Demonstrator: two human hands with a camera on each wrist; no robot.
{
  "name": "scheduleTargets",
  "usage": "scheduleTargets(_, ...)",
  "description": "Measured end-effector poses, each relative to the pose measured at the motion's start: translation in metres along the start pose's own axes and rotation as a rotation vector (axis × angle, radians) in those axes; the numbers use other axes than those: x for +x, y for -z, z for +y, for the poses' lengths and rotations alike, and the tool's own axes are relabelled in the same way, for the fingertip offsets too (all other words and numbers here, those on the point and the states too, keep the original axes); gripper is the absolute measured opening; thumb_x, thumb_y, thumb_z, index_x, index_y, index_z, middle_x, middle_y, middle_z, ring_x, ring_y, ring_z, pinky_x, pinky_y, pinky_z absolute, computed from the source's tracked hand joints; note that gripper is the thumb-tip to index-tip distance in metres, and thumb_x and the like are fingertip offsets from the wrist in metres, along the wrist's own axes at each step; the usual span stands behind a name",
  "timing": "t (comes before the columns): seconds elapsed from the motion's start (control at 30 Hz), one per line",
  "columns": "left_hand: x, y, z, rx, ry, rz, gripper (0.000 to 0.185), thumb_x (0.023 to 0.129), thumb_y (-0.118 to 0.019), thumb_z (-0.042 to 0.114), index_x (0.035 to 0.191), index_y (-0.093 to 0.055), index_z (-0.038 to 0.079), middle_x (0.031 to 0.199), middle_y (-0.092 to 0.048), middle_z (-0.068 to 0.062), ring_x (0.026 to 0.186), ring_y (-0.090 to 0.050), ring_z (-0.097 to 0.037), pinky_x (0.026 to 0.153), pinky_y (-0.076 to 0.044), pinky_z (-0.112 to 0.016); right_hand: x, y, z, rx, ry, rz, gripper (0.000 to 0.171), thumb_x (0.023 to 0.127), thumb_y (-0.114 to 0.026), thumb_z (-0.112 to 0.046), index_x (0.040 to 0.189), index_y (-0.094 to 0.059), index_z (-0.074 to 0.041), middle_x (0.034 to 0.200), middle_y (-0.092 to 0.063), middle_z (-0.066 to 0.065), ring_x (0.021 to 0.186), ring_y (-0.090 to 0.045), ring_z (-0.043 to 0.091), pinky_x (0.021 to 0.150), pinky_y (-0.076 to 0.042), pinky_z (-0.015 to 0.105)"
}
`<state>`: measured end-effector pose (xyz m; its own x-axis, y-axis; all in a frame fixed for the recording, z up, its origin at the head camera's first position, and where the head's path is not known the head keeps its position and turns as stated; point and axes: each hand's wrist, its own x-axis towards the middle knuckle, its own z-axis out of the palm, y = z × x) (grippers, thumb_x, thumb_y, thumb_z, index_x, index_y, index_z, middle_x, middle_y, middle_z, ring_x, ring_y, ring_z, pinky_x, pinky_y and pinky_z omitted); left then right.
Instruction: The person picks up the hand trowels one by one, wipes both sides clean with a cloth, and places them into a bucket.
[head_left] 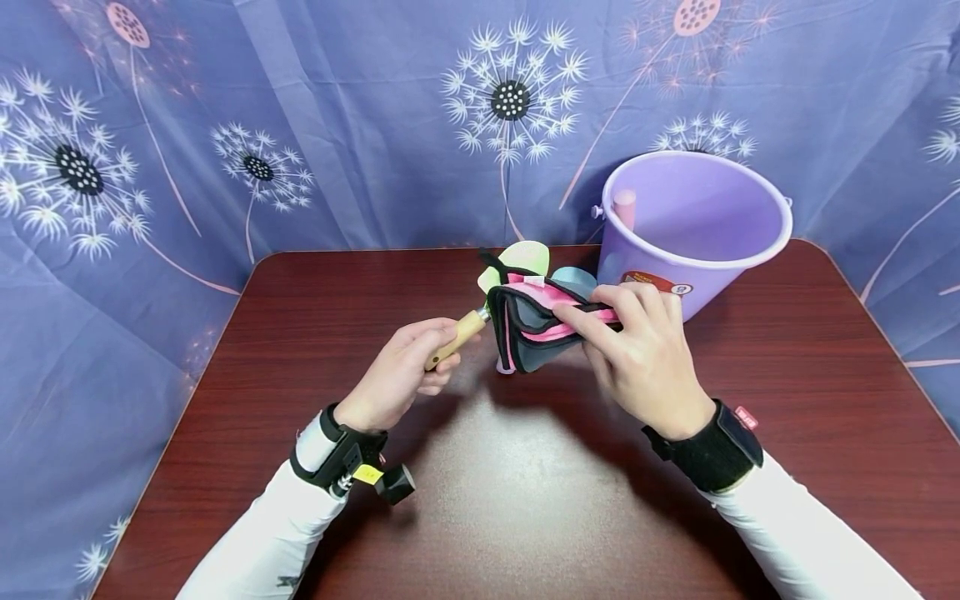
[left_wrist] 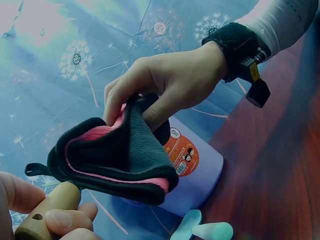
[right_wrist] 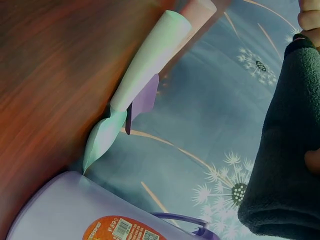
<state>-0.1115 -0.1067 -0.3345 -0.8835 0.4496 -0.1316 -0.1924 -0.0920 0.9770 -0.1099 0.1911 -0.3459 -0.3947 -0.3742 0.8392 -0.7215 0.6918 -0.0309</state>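
So the left hand (head_left: 397, 371) is curling its fingers around a wooden handle (head_left: 459, 336), some small garden-type tool whose working end is getting buried inside a folded cloth (head_left: 536, 329). The cloth is dark grey fleece with pink lining and black trim, and it's hanging in the air above the surface (head_left: 525, 500), a bit past centre toward 12 o'clock. The right hand (head_left: 637, 350) is pinching the cloth's folded edge between thumb and fingertips; in the left wrist view you can see the fingers (left_wrist: 117, 97) pressing down over the top fold with the thumb underneath. So both grips are closed tight on something, the left on the handle, the right on the cloth.

At about 1 o'clock from the hands a purple bucket (head_left: 697, 229) is sitting near the far edge of the surface, orange label facing the person, with a pink handle (head_left: 624, 207) poking up inside it. The right hand is hovering just in front of the bucket's wall, so it's pretty cramped there. Between the cloth and the bucket a couple of pastel plastic tools are lying; the right wrist view is showing a mint green one (right_wrist: 145, 75) flat on the wood, close to the back edge by the dandelion-print curtain (head_left: 300, 125).

Toward 6 o'clock the dark red surface is stretching wide between the two white sleeves, and the 9 and 3 o'clock sides are also giving lots of space before the rounded corners.
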Motion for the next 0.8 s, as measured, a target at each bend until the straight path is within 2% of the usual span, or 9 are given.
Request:
scheduleTargets(0.3, 0.000, -0.001, 0.000, 0.005, 0.002, 0.001, 0.032, 0.109, -0.044, 0.019, 0.119, -0.064, -0.004, 0.073, -0.040, -0.002, 0.056, -0.030, -0.009, 0.050, -0.021, -0.021, -0.002, 0.001, 0.002, -0.013, -0.028, 0.033, 0.035, 0.097, -0.057, -0.004, 0.120, -0.079, -0.017, 0.112, -0.065, 0.022, 0.101, -0.054, 0.052, 0.075, -0.031, 0.067)
scheduleTargets(0.57, -0.001, -0.001, 0.000, -0.004, 0.007, -0.008, 0.030, 0.109, -0.044, 0.018, 0.116, -0.065, -0.002, 0.071, -0.041, 0.000, 0.056, -0.030, -0.007, 0.050, -0.020, -0.022, -0.004, 0.004, 0.011, -0.042, -0.107, 0.010, 0.044, 0.094, -0.051, -0.002, 0.124, -0.079, -0.018, 0.114, -0.063, 0.023, 0.101, -0.052, 0.052, 0.074, -0.030, 0.066)
scheduleTargets(0.7, -0.001, -0.001, 0.001, -0.005, 0.007, -0.027, 0.034, 0.109, -0.042, 0.016, 0.120, -0.061, -0.011, 0.071, -0.038, 0.000, 0.056, -0.029, -0.007, 0.050, -0.020, -0.021, -0.006, 0.005, 0.015, -0.058, -0.154, 0.005, 0.044, 0.093, -0.052, -0.004, 0.127, -0.078, -0.019, 0.116, -0.062, 0.024, 0.100, -0.051, 0.052, 0.072, -0.029, 0.064)
scheduleTargets(0.8, -0.001, -0.001, 0.001, -0.008, 0.009, -0.032, 0.034, 0.109, -0.042, 0.016, 0.119, -0.060, -0.011, 0.071, -0.038, 0.000, 0.056, -0.029, -0.007, 0.049, -0.019, -0.021, -0.006, 0.006, 0.018, -0.069, -0.196, 0.003, 0.042, 0.092, -0.056, -0.006, 0.127, -0.077, -0.019, 0.116, -0.061, 0.023, 0.099, -0.050, 0.051, 0.071, -0.028, 0.064)
